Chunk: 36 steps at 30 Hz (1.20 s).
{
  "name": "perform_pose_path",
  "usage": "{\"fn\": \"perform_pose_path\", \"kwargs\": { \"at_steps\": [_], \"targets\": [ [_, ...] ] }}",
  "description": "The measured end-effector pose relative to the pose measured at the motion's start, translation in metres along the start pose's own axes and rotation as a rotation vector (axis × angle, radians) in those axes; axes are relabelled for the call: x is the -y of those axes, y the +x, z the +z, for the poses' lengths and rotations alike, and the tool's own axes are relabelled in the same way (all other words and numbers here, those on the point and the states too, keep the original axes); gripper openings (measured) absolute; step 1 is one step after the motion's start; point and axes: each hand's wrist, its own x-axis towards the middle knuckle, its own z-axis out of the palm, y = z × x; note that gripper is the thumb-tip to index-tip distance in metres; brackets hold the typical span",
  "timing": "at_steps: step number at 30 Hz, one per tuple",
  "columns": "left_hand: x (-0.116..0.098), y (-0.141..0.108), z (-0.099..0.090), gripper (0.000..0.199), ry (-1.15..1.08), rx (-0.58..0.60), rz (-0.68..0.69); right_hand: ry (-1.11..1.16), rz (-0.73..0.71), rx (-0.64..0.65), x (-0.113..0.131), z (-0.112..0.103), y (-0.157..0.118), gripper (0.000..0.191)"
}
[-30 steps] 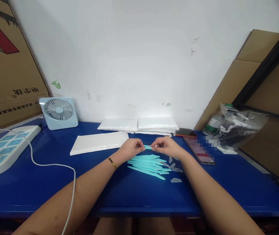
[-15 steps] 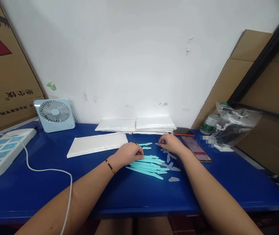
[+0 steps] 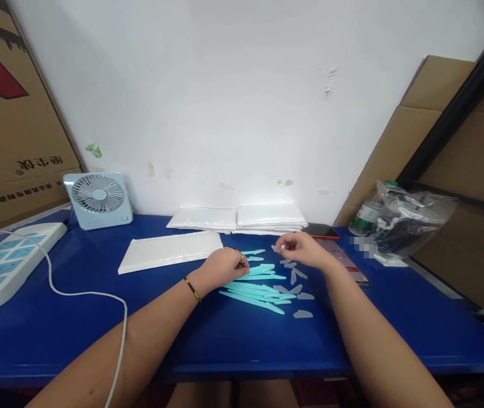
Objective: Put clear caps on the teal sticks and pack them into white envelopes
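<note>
My left hand [image 3: 225, 266] is closed, thumb and fingers pinching the handle end of a turquoise eyebrow razor [image 3: 265, 268] above the pile. More turquoise eyebrow razors [image 3: 253, 297] lie fanned out below it, and two others stick out beyond the fingers. My right hand [image 3: 304, 249] pinches a small translucent blade cap [image 3: 275, 248] between thumb and forefinger, a short way right of the razors. Several loose translucent caps [image 3: 304, 314] lie scattered on the blue table beneath that hand.
A white padded envelope [image 3: 168, 252] lies left of the razors, with stacked envelopes [image 3: 270, 215] against the wall. Phones [image 3: 348, 263] lie at right, near a bottle [image 3: 364, 218] and a plastic bag [image 3: 416, 221]. At left are a fan [image 3: 98, 201], a power strip [image 3: 21, 255] and its white cable.
My right hand has shifted slightly right and turned, with the cap pinched at its fingertips. The razor in my left hand has come apart from the pile a little.
</note>
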Motion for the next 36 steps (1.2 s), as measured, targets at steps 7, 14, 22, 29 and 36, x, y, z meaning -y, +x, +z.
{"fn": "perform_pose_path", "kwargs": {
  "at_steps": [7, 14, 22, 29, 36],
  "targets": [
    [-0.002, 0.001, -0.007, 0.023, -0.041, -0.027, -0.103, -0.001, 0.024, 0.108, 0.016, -0.006, -0.004, 0.028],
    [-0.001, 0.001, -0.008, 0.025, -0.128, -0.019, -0.123, 0.004, 0.042, 0.133, 0.016, -0.004, -0.005, 0.024],
    [0.0, 0.001, -0.009, 0.026, -0.115, -0.061, -0.114, 0.003, -0.025, 0.115, 0.016, 0.016, 0.002, 0.024],
    [0.001, -0.002, -0.012, 0.03, -0.01, -0.171, -0.069, -0.261, 0.065, -0.226, -0.004, -0.004, 0.004, 0.023],
    [0.0, -0.001, -0.001, 0.019, 0.002, 0.039, 0.004, -0.505, 0.308, -0.094, -0.029, -0.006, 0.004, 0.01]
  ]
}}
